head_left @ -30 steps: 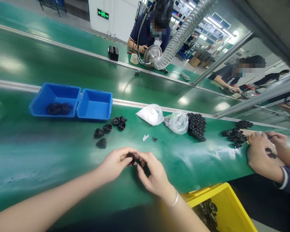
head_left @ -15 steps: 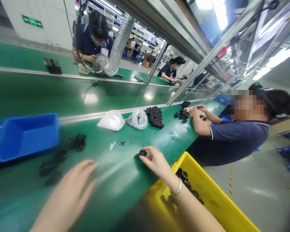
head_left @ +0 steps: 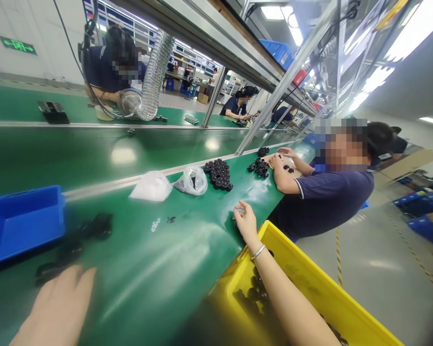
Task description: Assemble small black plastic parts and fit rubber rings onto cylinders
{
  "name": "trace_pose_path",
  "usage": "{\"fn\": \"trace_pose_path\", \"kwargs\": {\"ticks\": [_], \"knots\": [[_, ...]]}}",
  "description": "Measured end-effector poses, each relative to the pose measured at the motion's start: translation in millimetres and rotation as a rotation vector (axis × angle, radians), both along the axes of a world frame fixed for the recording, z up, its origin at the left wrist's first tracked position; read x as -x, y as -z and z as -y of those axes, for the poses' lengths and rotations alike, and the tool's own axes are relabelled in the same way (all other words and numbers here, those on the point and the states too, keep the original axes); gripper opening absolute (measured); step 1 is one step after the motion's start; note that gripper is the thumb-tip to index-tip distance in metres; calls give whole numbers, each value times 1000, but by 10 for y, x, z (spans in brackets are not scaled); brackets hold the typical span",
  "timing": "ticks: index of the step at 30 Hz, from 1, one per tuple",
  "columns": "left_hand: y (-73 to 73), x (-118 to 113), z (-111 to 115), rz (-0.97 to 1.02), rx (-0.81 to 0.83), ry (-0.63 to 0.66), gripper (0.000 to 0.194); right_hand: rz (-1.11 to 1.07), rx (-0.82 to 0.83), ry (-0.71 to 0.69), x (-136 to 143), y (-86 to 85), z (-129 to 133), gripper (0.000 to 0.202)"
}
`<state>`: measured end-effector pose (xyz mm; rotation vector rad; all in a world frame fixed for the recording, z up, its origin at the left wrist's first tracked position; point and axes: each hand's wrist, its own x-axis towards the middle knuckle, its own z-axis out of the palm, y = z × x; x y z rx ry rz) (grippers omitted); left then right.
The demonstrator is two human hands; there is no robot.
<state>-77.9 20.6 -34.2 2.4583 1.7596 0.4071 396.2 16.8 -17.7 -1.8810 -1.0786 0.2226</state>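
Note:
My left hand [head_left: 56, 300] is at the lower left, blurred, back up and fingers stretched forward and apart. Its fingertips are beside dark parts [head_left: 45, 273] on the green bench; I see nothing held. More black parts [head_left: 97, 226] lie farther back. My right hand [head_left: 246, 222], with a bangle at the wrist, is above the bench's near edge beside the yellow bin [head_left: 296, 259]. Its fingers are curled, and what they hold, if anything, is hidden. Small white pieces [head_left: 155, 225] and small dark pieces [head_left: 171, 219] lie between my hands.
A blue tray [head_left: 25, 221] is at the left. A white plastic bag [head_left: 151, 186], an open clear bag [head_left: 193, 181] and a pile of black round parts [head_left: 218, 174] line the back. A co-worker [head_left: 324, 202] works at the right. Black parts lie in the bin.
My right hand has moved right, toward the yellow bin; the black round part in its fingers no longer shows. My left hand has moved left to the dark parts. The view has shifted right.

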Motion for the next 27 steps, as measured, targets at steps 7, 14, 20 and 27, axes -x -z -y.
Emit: {"fn": "trace_pose_path", "kwargs": {"ticks": [7,14,20,27], "knots": [[-179,-331,85,158,88,381,33,-128,187,-596,1135,-208,-68,18],[-417,-409,34,590,475,116,28,134,221,-830,1856,-248,-392,11],[-501,-386,38,1188,812,-120,33,262,152,-785,2056,-230,-498,11],[-649,-464,43,1544,1017,-181,33,323,94,-832,2155,-220,-486,11]]}}
